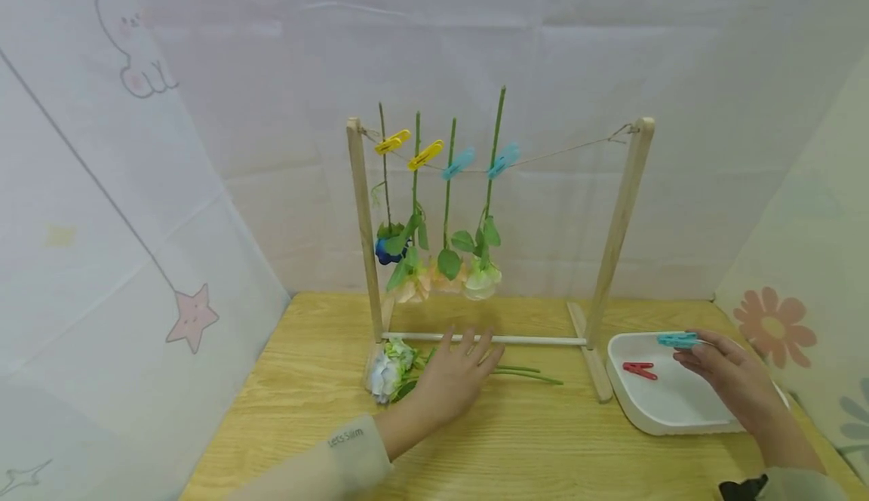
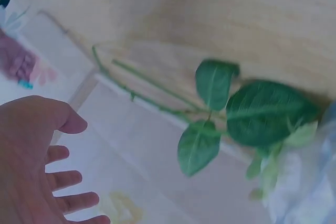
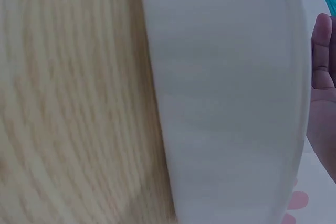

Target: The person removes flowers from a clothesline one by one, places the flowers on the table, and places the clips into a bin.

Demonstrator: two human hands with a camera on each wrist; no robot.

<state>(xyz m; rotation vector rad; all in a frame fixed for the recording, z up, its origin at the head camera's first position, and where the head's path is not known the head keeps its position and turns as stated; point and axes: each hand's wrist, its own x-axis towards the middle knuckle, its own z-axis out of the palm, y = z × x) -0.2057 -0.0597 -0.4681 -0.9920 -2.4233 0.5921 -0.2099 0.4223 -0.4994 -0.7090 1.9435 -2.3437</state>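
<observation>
My left hand [image 1: 453,380], its fingers spread, hovers over the artificial flowers lying on the table; in the left wrist view nothing is in its grasp. Those flowers have a pale blue bloom [image 1: 385,377], a greenish one [image 1: 400,351] and green stems [image 1: 526,374] running right. Leaves [image 2: 273,113] show near the left palm. Above the white tray [image 1: 627,403], my right hand [image 1: 736,380] pinches a blue clothespin [image 1: 677,340]. A red clothespin [image 1: 640,370] lies in that tray. The right wrist view shows mainly the tray's side, with the hand at its right edge.
A wooden frame [image 1: 619,237] with a string [image 1: 566,152] stands behind. From it hang several flowers upside down, among them a dark blue one [image 1: 391,250] and a white one [image 1: 483,281], held by yellow clothespins [image 1: 426,155] and blue clothespins [image 1: 504,160]. A white rod [image 1: 536,340] spans its base.
</observation>
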